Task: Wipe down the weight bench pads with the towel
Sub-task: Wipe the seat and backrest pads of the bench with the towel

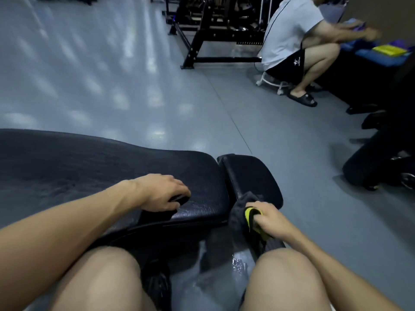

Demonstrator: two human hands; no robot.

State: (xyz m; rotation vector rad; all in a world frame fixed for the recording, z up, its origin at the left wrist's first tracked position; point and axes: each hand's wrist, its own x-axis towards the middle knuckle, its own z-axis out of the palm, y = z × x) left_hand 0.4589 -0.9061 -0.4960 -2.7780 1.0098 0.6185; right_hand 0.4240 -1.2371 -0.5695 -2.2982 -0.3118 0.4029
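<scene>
**Wiping the small pad, long pad waits**

I see my right hand (pixel 267 218) holding the towel (pixel 243 212), a dark cloth with a yellow strip, fingers curled round it. The towel is pressed against the near edge of the small pad (pixel 251 176), just in front of this hand, and part of it hangs down below the hand toward my knee. My left hand (pixel 159 191) rests on the long pad (pixel 89 167), the fingers loosely bent and holding nothing; I judge it only steadies me.

I think the step in hand is the wiping of the small pad, at its near corner. The top of this pad, beyond the right hand, looks not yet covered, but I cannot tell this for sure from the surface. The next move, in my opinion, asks to push the towel away from me over the top of the pad, keeping it flat, and later to go across the gap to the long pad at the left of the hand.

What stands in the way: my left hand lies on the long pad exactly where the towel must pass, so it should lift first. My knees are close under both hands. Far ahead and to the right a person (pixel 296 41) sits on a stool (pixel 272 83) near a black rack (pixel 215 30), well apart from the pads.
</scene>
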